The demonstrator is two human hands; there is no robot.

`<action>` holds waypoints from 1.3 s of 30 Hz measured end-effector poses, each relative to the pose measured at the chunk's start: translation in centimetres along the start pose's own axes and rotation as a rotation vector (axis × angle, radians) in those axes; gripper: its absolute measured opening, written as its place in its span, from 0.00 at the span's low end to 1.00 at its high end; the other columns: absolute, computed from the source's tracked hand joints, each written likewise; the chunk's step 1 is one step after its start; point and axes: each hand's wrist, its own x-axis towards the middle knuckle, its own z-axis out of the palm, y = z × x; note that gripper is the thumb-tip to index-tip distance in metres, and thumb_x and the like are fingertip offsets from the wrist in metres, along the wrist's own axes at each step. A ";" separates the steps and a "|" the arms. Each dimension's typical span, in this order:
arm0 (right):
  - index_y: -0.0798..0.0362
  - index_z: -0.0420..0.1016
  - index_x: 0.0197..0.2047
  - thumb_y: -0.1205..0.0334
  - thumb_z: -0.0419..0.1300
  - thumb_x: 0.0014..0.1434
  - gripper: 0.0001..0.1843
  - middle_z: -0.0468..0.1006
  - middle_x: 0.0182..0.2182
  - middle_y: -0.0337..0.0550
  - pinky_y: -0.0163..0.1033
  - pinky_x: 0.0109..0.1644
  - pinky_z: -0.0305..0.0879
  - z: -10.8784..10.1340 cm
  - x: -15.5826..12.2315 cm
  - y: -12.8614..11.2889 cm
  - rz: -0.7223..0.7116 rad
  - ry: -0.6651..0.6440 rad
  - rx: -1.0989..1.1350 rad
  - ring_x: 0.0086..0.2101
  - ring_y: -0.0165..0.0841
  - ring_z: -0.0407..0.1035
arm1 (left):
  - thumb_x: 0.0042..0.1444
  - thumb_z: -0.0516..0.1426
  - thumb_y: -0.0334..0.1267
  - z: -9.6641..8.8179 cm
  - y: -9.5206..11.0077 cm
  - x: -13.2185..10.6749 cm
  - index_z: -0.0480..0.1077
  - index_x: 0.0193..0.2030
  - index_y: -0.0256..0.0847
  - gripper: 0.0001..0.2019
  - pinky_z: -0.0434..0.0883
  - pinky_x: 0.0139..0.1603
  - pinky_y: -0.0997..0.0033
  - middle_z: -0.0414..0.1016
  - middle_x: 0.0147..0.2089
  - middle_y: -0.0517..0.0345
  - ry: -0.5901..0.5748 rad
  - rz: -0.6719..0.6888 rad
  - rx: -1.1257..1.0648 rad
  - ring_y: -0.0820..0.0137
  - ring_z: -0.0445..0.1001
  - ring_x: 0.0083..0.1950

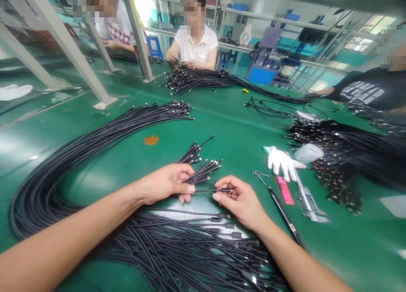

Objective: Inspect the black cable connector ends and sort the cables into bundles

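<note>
My left hand (173,183) is closed round a bunch of black cables (203,171), whose metal-tipped plugs fan out past the fingers. One more cable (204,191) runs from under my left thumb across to my right hand (237,199). There, my right thumb and fingers pinch it just behind its black connector (226,190). Below both hands lies a wide spread of black cables (177,245), with their connectors toward the right. A thick bundle (38,178) curves round on the left, its plug ends (177,109) lying beyond my hands.
Right of my hands lie a white glove (282,163), a pink cutter (284,190), a caliper (307,199), small snips (260,177) and a black pen (287,218). More cables (349,148) are heaped at the right. Co-workers sit across the green table (222,121), near metal posts (69,51).
</note>
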 end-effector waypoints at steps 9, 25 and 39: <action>0.51 0.76 0.42 0.52 0.70 0.54 0.16 0.78 0.34 0.41 0.38 0.39 0.69 0.0 -0.1 -0.3 -0.014 0.002 -0.050 0.35 0.33 0.72 | 0.52 0.67 0.40 0.3 0.3 -0.2 0.64 0.36 0.38 0.15 0.72 0.30 0.73 0.75 0.27 0.62 0.007 -0.013 -0.012 0.72 0.76 0.27; 0.52 0.69 0.28 0.46 0.62 0.63 0.20 0.71 0.24 0.37 0.34 0.25 0.63 0.0 -0.5 -1.2 0.039 -0.110 0.004 0.22 0.28 0.66 | 0.46 0.69 0.34 0.5 0.6 -0.2 0.70 0.36 0.36 0.14 0.73 0.34 0.73 0.75 0.33 0.61 0.004 -0.038 -0.085 0.76 0.73 0.30; 0.52 0.79 0.44 0.51 0.69 0.56 0.17 0.74 0.28 0.38 0.35 0.29 0.71 0.3 -0.5 -0.5 0.077 -0.100 0.015 0.25 0.28 0.68 | 0.50 0.69 0.41 0.1 -0.3 -0.2 0.70 0.39 0.36 0.16 0.77 0.35 0.67 0.78 0.32 0.56 -0.049 -0.030 -0.039 0.69 0.79 0.30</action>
